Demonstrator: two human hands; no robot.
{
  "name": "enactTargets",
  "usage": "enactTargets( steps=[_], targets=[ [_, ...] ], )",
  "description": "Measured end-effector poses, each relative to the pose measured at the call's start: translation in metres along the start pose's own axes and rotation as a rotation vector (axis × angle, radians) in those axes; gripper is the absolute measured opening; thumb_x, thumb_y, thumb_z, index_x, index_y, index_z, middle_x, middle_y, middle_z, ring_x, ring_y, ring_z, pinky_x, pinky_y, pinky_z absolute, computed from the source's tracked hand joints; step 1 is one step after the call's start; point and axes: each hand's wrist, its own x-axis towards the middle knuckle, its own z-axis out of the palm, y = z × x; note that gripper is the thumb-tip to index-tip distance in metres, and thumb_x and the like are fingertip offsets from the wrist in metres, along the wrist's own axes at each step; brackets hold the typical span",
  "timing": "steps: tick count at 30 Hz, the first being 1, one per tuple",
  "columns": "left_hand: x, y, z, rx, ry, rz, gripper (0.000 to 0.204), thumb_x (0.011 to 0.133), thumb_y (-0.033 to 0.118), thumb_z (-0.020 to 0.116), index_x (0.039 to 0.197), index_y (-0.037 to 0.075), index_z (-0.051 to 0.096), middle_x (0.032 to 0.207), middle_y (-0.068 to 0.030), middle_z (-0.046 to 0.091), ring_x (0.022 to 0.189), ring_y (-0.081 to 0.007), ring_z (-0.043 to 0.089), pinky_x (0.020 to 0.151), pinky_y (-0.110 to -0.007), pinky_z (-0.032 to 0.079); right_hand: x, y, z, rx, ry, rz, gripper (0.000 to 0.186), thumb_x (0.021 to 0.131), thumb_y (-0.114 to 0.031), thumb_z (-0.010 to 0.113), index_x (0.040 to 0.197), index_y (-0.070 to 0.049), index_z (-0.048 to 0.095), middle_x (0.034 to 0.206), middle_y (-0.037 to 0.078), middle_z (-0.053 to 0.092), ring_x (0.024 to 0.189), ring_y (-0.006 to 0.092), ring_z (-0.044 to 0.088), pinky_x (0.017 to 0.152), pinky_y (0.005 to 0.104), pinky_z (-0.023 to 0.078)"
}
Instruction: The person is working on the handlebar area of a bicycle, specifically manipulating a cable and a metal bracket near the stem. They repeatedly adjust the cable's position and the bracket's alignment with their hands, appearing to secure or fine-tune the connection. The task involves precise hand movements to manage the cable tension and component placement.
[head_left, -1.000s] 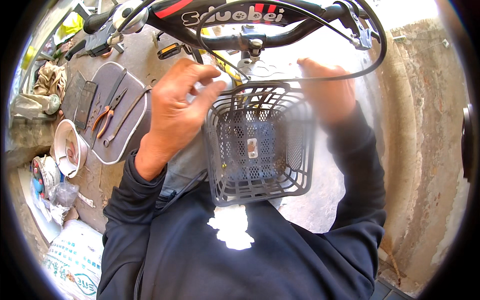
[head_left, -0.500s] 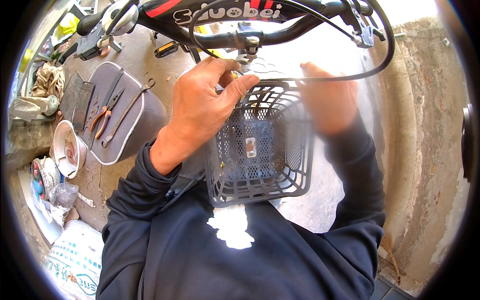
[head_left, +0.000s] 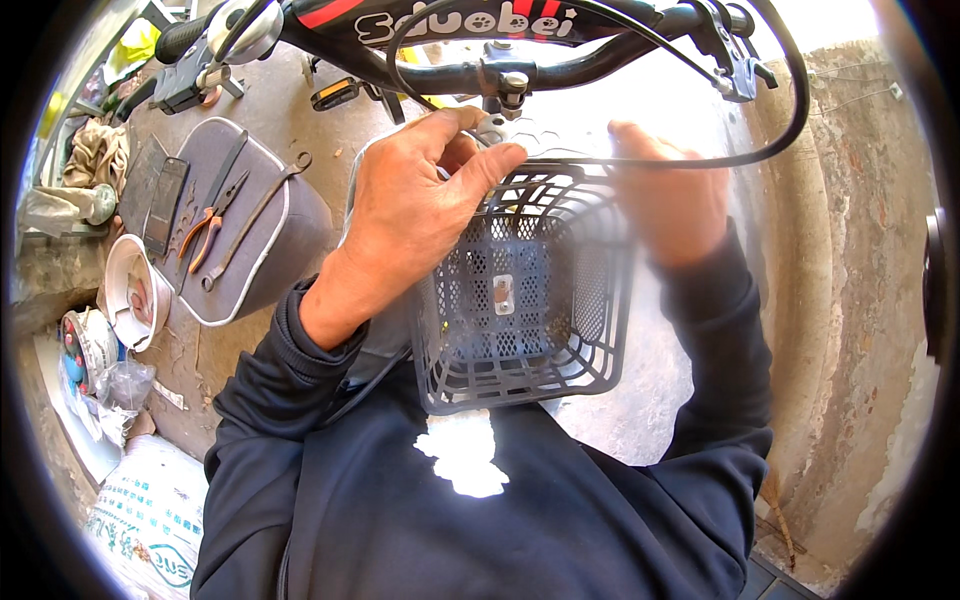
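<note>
A black plastic bicycle basket (head_left: 519, 392) stands in front of my chest, its open top toward me. Above it crosses the black handlebar (head_left: 566, 74) of a bicycle, with a metal stem bolt (head_left: 514, 82) at the middle. My left hand (head_left: 405, 215) is closed at the basket's far left corner. Its thumb lies along the rim and the curled fingers are partly hidden. At the far right corner is my right hand (head_left: 672, 200), smeared and washed out by glare, so its grip does not show. A black cable (head_left: 690, 162) loops past it.
On the left, a grey padded seat (head_left: 262, 262) carries pliers (head_left: 208, 235), a wrench (head_left: 250, 228) and a phone (head_left: 166, 205). A white bucket (head_left: 140, 312) and a printed white sack (head_left: 150, 510) are beside and below it. A worn wall (head_left: 850, 300) runs along the right.
The handlebar and both hands have shifted slightly right, while the basket has barely moved. My left hand keeps its closed pose at the corner.
</note>
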Motion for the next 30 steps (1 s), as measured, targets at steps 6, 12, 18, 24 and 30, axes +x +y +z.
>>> enactTargets(
  steps=[6,12,18,24,30],
  targets=[
    [-0.005,0.003,0.002,-0.018,0.050,0.017,0.042,0.084,0.023,0.074,0.112,-0.005,0.061,0.084,-0.0066,0.066,0.076,-0.0097,0.060,0.068,-0.022,0.049,0.007,0.008,0.005,0.035,0.073,-0.086,0.011,0.078,-0.009,0.066,0.085,-0.008,0.059,0.067,0.008,0.064,0.057,0.0252,0.064,0.048,0.0341,0.048],
    [-0.004,0.001,0.003,-0.100,0.109,0.001,0.037,0.084,0.019,0.074,0.109,-0.005,0.061,0.086,-0.0059,0.066,0.078,-0.0091,0.061,0.071,-0.022,0.049,0.017,0.008,0.007,0.085,0.081,-0.109,0.014,0.077,-0.010,0.068,0.087,-0.007,0.059,0.072,0.011,0.066,0.063,0.0269,0.066,0.055,0.0344,0.051],
    [-0.003,0.002,0.003,-0.078,0.139,0.051,0.037,0.084,0.018,0.073,0.111,-0.005,0.061,0.090,-0.0068,0.067,0.081,-0.0090,0.062,0.072,-0.021,0.050,0.013,0.009,0.009,0.092,-0.009,-0.086,0.020,0.077,-0.007,0.068,0.096,-0.007,0.063,0.077,0.011,0.067,0.064,0.0250,0.067,0.056,0.0308,0.053],
    [-0.001,0.001,0.005,-0.164,0.135,0.039,0.039,0.085,0.017,0.072,0.114,-0.005,0.060,0.092,-0.0081,0.067,0.082,-0.0098,0.062,0.072,-0.022,0.051,0.012,0.007,0.004,0.062,0.077,-0.165,0.022,0.073,-0.006,0.072,0.094,-0.003,0.064,0.077,0.012,0.068,0.065,0.0255,0.068,0.058,0.0301,0.054],
    [-0.006,0.009,0.011,-0.285,0.134,-0.023,0.036,0.086,0.012,0.070,0.115,-0.006,0.059,0.094,-0.0094,0.067,0.082,-0.0100,0.062,0.074,-0.022,0.051,0.012,0.011,0.005,0.066,0.122,-0.190,0.024,0.072,-0.003,0.070,0.095,-0.004,0.065,0.078,0.012,0.068,0.066,0.0253,0.068,0.059,0.0303,0.055]
  ],
)
